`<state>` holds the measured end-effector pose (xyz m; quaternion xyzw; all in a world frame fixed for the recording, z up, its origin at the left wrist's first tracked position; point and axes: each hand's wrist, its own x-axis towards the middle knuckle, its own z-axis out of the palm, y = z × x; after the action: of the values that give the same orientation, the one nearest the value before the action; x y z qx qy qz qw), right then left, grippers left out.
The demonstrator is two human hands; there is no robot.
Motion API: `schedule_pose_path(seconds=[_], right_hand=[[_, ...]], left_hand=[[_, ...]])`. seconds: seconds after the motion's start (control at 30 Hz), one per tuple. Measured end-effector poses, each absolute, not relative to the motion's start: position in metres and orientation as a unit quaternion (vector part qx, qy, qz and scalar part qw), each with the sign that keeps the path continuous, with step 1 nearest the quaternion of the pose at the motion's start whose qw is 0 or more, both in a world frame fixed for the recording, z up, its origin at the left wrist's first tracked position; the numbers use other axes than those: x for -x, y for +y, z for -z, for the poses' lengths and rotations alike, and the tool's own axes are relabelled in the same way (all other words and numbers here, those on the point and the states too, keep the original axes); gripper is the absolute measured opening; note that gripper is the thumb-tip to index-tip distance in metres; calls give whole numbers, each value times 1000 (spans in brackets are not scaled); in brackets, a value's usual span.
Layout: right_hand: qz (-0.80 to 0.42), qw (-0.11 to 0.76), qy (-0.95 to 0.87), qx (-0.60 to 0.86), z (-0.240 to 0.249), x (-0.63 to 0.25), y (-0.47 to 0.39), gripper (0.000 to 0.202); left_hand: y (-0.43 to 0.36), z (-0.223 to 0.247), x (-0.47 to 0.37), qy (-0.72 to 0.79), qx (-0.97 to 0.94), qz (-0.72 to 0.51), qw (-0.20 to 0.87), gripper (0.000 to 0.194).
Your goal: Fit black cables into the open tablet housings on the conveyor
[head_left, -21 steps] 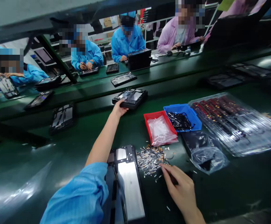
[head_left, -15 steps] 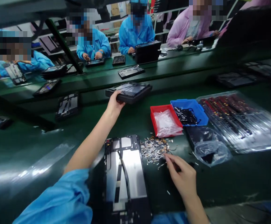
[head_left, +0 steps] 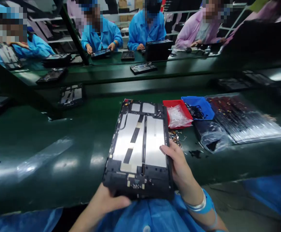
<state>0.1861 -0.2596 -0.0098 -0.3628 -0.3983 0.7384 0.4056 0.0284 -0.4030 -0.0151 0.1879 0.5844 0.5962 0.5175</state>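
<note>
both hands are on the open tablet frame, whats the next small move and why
Probably lower the black tablet frame with silver plates flat onto the green bench. The left hand grips its near edge and the right hand its side, so it is held up, tilted, above the small metal parts.

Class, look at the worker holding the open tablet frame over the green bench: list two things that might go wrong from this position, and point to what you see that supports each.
1. The tablet frame is held only at its near end and right edge, by the left hand and right hand; its far end juts out unsupported, so it might tip or slip.
2. It hangs just above the loose small metal parts beside the red tray; lowering it there might scatter them or scratch its underside.
</note>
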Motion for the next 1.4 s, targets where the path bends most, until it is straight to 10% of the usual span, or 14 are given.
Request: schedule_pose_path(seconds=[0.33, 0.67, 1.07, 1.4], right_hand=[[-720, 288, -491, 397, 41, -199, -273, 50], [18, 275, -691, 669, 19, -295, -173, 18], [68, 142, -709, 687, 38, -297, -107, 11], [117, 196, -702, 675, 3, -326, -144, 13]], left_hand=[[-386, 60, -16, 631, -185, -626, 419, 62], [-381, 45, -39, 678, -211, -570, 413, 63], [-355, 38, 3, 690, -191, -579, 390, 48], [-303, -13, 20, 649, -481, -537, 242, 41]])
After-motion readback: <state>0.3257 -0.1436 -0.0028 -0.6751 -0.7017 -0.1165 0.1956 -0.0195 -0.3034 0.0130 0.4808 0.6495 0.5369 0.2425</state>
